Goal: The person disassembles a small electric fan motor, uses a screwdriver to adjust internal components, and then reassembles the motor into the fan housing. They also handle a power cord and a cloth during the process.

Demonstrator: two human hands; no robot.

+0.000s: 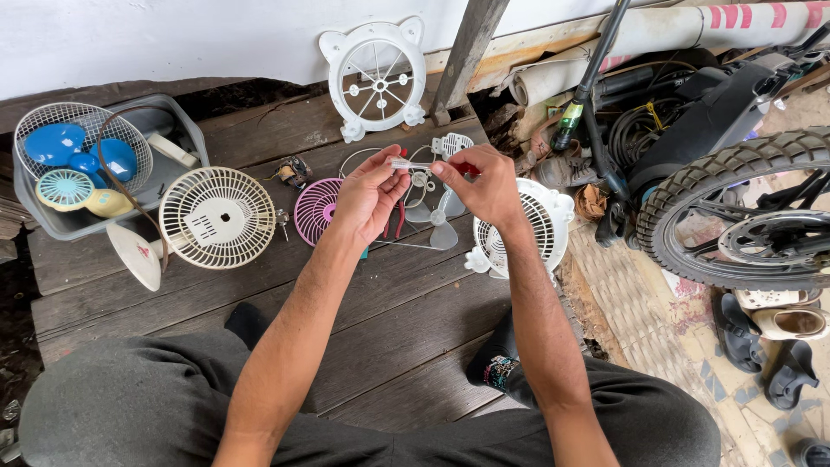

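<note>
My left hand [367, 197] and my right hand [482, 183] meet above a wooden platform [380, 329]. Between their fingertips they hold a small clear tube-like part [408, 163], the left hand pinching one end and the right the other. A red piece shows inside my right fist. Under the hands lie a clear fan blade [435, 227], red-handled pliers [398, 220] and a pink fan grille [316, 210]. A white fan housing [540, 227] sits just right of my right wrist.
A white fan grille [217, 217] lies at left beside a grey bin [186, 130] with blue fan parts. A white round fan frame [377, 76] leans on the wall. A motorbike tyre [735, 216] and sandals [782, 320] are at right.
</note>
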